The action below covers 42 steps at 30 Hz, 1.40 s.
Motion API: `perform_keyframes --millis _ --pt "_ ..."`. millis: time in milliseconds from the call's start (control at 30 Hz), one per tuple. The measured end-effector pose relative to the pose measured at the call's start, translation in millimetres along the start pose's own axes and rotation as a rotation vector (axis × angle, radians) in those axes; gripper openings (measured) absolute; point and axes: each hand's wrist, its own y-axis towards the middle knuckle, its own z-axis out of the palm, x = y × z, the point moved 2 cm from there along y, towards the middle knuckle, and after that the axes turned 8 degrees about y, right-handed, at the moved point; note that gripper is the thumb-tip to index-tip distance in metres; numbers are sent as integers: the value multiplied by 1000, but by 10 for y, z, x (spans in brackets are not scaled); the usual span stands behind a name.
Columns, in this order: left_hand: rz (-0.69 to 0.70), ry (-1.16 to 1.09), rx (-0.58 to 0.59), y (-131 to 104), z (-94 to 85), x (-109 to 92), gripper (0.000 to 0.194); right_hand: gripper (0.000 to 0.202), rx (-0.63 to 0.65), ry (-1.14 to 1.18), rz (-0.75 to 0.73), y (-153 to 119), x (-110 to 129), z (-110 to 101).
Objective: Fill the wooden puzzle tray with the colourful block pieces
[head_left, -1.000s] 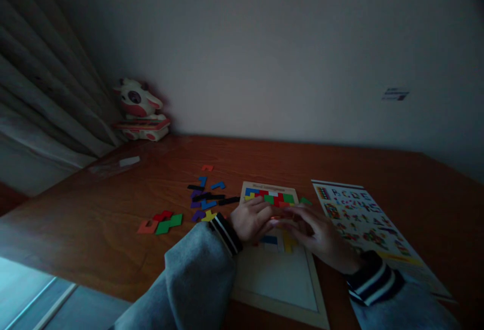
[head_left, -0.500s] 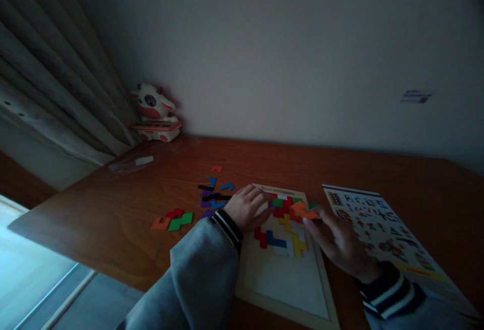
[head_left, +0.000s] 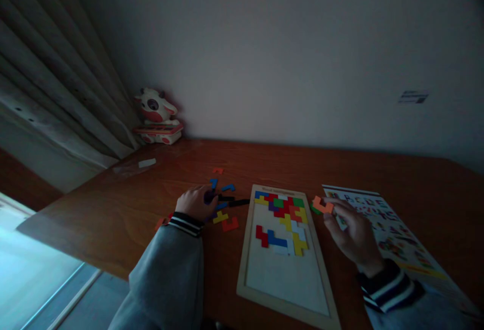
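Nearest us, two grey sleeves (head_left: pixel 166 274) with dark, white-striped cuffs flank a shallow wooden board (head_left: pixel 243 259), its near half bare and smooth. Flat, square-stepped pieces (head_left: pixel 278 240) in red, blue, yellow and white sit mid-board, with an open gap on their left below the colored rows above. A nudge from a cuff, we judge, could slide them out of line, since nothing braces their near side. Right of the board, the right hand (head_left: pixel 353 232) pinches a notched orange piece (head_left: pixel 319 205) between its fingers, just by a green piece (head_left: pixel 315 210); we cannot tell whether the two touch. Held at one end, the orange piece might twist or slip. Left of the board, the left hand (head_left: pixel 195 203) reaches among loose shapes, its fingers at a dark purple piece (head_left: pixel 208 197); whether they grip it, we cannot tell. That low sleeve might sweep aside the red-orange piece (head_left: pixel 159 223) half hidden by the wrist. Near the hand lie an angular yellow piece (head_left: pixel 220 217), a U-shaped orange-red piece (head_left: pixel 230 224) and a slim black bar (head_left: pixel 239 202). A flat printed sheet (head_left: pixel 403 234) lies at right. Farther back on the reddish, wood-grained surface (head_left: pixel 287 161), a glossy cow toy (head_left: pixel 159 116) stands near pleated curtain folds (head_left: pixel 56 83).
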Motion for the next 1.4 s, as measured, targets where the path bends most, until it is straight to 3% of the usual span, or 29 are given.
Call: perform_keyframes --millis 267,467,833,933,1167,1400 --pt "182 -85 1 -32 111 -81 31 19 -16 -20 126 16 -91 -34" --pt "213 -114 -15 6 200 -50 29 23 -13 -22 121 42 -58 27" --pt "437 -183 -24 23 188 -119 35 30 3 -39 179 25 -104 75" --pt "400 -174 -59 38 197 -113 33 29 8 -41 186 19 -124 81" --pt "132 -135 -198 137 197 66 24 32 -29 -67 230 -17 -203 92" --pt "282 -148 -101 93 236 -60 26 39 -8 -137 326 -28 -250 82"
